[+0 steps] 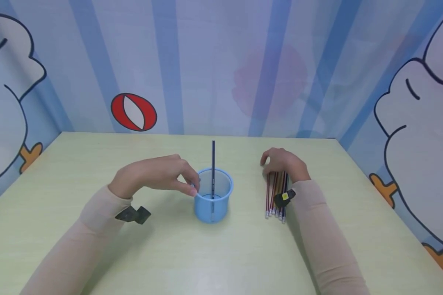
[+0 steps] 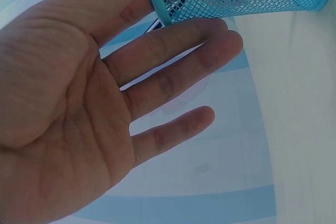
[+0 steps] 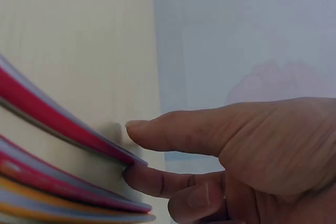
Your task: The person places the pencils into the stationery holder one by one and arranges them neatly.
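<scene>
Left hand (image 1: 156, 174), pinching blue cup (image 1: 204, 212) at left; dark pencil (image 1: 213, 159) inside; right hand (image 1: 282, 161), unclosed, at far end of pencils (image 1: 275, 191).

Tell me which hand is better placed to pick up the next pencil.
The right hand, most likely: it is at the tips of the pencils, while the left hand holds the cup by its rim.

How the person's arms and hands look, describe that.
Left sleeve and right sleeve are long, plain, pale beige. Each wrist wears a small black device; the right one has a yellow square. Left hand and right hand are ungloved.
</scene>
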The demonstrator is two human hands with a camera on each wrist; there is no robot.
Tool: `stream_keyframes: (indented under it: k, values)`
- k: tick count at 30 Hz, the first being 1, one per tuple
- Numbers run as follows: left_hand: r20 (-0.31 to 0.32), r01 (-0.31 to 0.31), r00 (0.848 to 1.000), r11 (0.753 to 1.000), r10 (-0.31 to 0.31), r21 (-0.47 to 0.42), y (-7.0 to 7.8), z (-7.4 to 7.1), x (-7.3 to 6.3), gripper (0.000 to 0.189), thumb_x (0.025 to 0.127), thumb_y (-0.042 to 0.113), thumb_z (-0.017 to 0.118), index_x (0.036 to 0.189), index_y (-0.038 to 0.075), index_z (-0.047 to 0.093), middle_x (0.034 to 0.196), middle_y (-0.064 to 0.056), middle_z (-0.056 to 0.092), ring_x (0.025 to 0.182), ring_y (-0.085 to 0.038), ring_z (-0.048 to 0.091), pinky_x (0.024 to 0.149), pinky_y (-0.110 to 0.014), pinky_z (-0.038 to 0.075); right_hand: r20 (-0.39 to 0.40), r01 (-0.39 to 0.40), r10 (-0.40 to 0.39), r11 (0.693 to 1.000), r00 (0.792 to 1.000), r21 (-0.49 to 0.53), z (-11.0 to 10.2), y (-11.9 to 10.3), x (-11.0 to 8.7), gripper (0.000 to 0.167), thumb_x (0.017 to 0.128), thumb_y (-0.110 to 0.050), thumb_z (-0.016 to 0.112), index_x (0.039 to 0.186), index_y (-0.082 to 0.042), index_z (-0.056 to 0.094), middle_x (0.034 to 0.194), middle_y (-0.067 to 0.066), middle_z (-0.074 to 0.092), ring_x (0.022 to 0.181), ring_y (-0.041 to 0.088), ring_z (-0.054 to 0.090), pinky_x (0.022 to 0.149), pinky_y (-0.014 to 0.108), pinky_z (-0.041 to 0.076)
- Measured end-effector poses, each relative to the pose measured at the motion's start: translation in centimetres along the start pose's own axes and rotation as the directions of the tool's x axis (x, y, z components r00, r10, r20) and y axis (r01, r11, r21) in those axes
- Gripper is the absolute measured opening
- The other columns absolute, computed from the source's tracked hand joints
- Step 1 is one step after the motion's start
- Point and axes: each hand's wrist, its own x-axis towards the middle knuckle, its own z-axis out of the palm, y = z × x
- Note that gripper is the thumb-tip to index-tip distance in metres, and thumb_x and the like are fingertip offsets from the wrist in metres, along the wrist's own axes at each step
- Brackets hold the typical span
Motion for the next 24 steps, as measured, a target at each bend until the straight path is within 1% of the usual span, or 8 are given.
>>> stream_keyframes:
  k: [2, 7, 11, 13, 16, 19, 21, 24]
  values:
    - [0.002, 0.001, 1.0, 1.0, -0.001, -0.003, -0.1, 0.0, 0.0, 0.015, 0.094, 0.029, 0.071, 0.108, 0.024, 0.076, 0.104, 0.015, 0.07, 0.106, -0.01, 0.065, 0.093, -0.036, 0.052, -0.006, -0.018, 0.018, 1.0, 1.0, -0.002, 0.4, -0.4, 0.2, 0.036, 0.091, -0.018, 0.067, 0.125, -0.007, 0.063, 0.135, 0.019, 0.053, 0.1, 0.031, 0.052, 0.087, 0.048, 0.046]
    - [0.003, -0.004, 1.0, 1.0, 0.004, -0.006, -0.1, 0.1, 0.0, 0.015, 0.094, 0.029, 0.071, 0.107, 0.023, 0.076, 0.103, 0.015, 0.07, 0.105, -0.01, 0.065, 0.093, -0.037, 0.052, -0.016, -0.014, 0.014, 1.0, 1.0, -0.028, 1.1, -1.6, 0.7, 0.037, 0.093, -0.017, 0.067, 0.125, 0.0, 0.061, 0.122, 0.017, 0.061, 0.094, 0.027, 0.054, 0.084, 0.044, 0.048]
    - [0.0, -0.003, 1.0, 1.0, 0.003, -0.006, -0.1, 0.0, 0.0, 0.014, 0.094, 0.028, 0.071, 0.107, 0.023, 0.076, 0.103, 0.015, 0.071, 0.106, -0.011, 0.066, 0.093, -0.038, 0.052, -0.035, -0.021, 0.019, 0.999, 0.999, -0.04, 1.4, -2.5, 1.0, 0.026, 0.092, -0.014, 0.067, 0.111, 0.003, 0.067, 0.096, 0.012, 0.063, 0.078, 0.023, 0.051, 0.072, 0.037, 0.045]
    - [-0.002, 0.002, 1.0, 1.0, -0.002, -0.006, 0.0, -0.1, 0.0, 0.014, 0.094, 0.027, 0.071, 0.106, 0.023, 0.076, 0.102, 0.015, 0.07, 0.105, -0.011, 0.066, 0.092, -0.039, 0.053, -0.056, -0.044, 0.042, 0.998, 0.998, -0.043, 1.5, -2.8, 1.3, 0.022, 0.09, -0.016, 0.068, 0.106, 0.001, 0.068, 0.089, 0.008, 0.061, 0.075, 0.021, 0.05, 0.069, 0.036, 0.043]
    - [-0.003, -0.001, 1.0, 1.0, 0.001, -0.01, 0.0, 0.0, 0.0, 0.014, 0.094, 0.026, 0.072, 0.106, 0.023, 0.076, 0.102, 0.015, 0.07, 0.105, -0.011, 0.066, 0.092, -0.04, 0.053, -0.082, -0.086, 0.081, 0.995, 0.993, -0.055, 1.7, -3.1, 1.5, 0.025, 0.089, -0.019, 0.069, 0.106, -0.002, 0.067, 0.091, 0.008, 0.062, 0.078, 0.022, 0.053, 0.07, 0.037, 0.043]
    - [-0.003, -0.011, 1.0, 1.0, 0.011, -0.013, -0.1, 0.0, 0.0, 0.013, 0.094, 0.026, 0.071, 0.106, 0.023, 0.075, 0.102, 0.015, 0.07, 0.104, -0.01, 0.066, 0.093, -0.039, 0.053, -0.095, -0.1, 0.095, 0.994, 0.991, -0.051, 1.9, -3.2, 1.6, 0.029, 0.089, -0.022, 0.069, 0.111, -0.003, 0.064, 0.102, 0.009, 0.063, 0.085, 0.025, 0.056, 0.074, 0.04, 0.044]
    - [-0.001, -0.012, 1.0, 1.0, 0.012, -0.015, -0.1, 0.1, 0.0, 0.012, 0.095, 0.026, 0.071, 0.106, 0.023, 0.075, 0.101, 0.015, 0.07, 0.104, -0.01, 0.066, 0.093, -0.038, 0.053, -0.088, -0.077, 0.075, 0.997, 0.993, -0.025, 1.8, -3.1, 1.5, 0.029, 0.09, -0.022, 0.068, 0.112, -0.004, 0.06, 0.103, 0.01, 0.062, 0.086, 0.025, 0.055, 0.074, 0.04, 0.044]
    - [0.006, -0.006, 1.0, 1.0, 0.006, -0.019, -0.1, 0.2, 0.0, 0.012, 0.095, 0.026, 0.071, 0.106, 0.022, 0.075, 0.101, 0.015, 0.07, 0.105, -0.01, 0.066, 0.092, -0.036, 0.053, -0.085, 0.001, 0.005, 0.998, 0.996, 0.062, 1.3, -3.1, 1.1, 0.028, 0.091, -0.021, 0.065, 0.113, -0.007, 0.055, 0.097, 0.008, 0.063, 0.081, 0.023, 0.052, 0.071, 0.039, 0.042]
